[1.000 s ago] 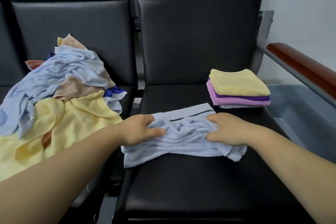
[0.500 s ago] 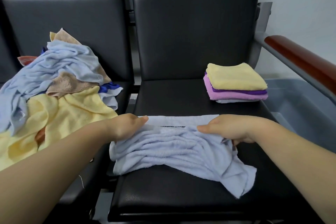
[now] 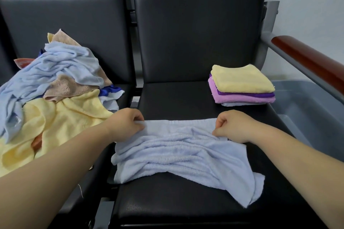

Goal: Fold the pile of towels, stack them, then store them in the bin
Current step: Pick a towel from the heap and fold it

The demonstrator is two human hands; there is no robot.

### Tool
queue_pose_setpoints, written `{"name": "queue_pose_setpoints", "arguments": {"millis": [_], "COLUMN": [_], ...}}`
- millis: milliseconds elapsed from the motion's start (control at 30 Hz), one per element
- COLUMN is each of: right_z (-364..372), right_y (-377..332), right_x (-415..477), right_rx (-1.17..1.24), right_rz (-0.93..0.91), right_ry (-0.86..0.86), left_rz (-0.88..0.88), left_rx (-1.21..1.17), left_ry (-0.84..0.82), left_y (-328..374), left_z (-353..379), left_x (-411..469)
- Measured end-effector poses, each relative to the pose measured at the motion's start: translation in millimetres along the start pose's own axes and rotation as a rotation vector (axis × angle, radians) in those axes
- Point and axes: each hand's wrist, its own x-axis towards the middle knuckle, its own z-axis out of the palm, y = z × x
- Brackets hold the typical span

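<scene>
Head view: left hand point(image 3: 128, 123) and right hand point(image 3: 232, 126) pinching far corners of light-blue towel point(image 3: 182, 152); folding step, judged. Next: spreading rumpled cloth below both pinches.

— What can't you make out?
— The left hand point(image 3: 128, 125) and right hand point(image 3: 233, 126) curl over the pale blue towel point(image 3: 186, 154), so its far corners and their fingertips are covered.
— And the pile of towels point(image 3: 55, 98)?
— It runs off the left edge; lower layers are buried. The grey bin point(image 3: 307, 106) is cut by the right edge, behind the armrest point(image 3: 307, 57).
</scene>
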Motion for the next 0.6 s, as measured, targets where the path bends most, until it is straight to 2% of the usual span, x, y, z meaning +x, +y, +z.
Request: {"name": "queue_pose_setpoints", "arguments": {"millis": [167, 433, 600], "right_z": [-5, -3, -7], "right_y": [2, 8, 6], "right_x": [0, 11, 6], "right_rx": [-0.021, -0.11, -0.104], "right_rz": [-0.024, 0.015, 0.017], "right_ry": [-0.063, 0.109, 0.058], "left_rz": [0.009, -0.013, -0.001], "left_rx": [0.005, 0.038, 0.053], "left_ry": [0.034, -0.04, -0.029], "left_y": [-2, -11, -11], "left_z": [3, 15, 15], "left_x": [5, 10, 10]}}
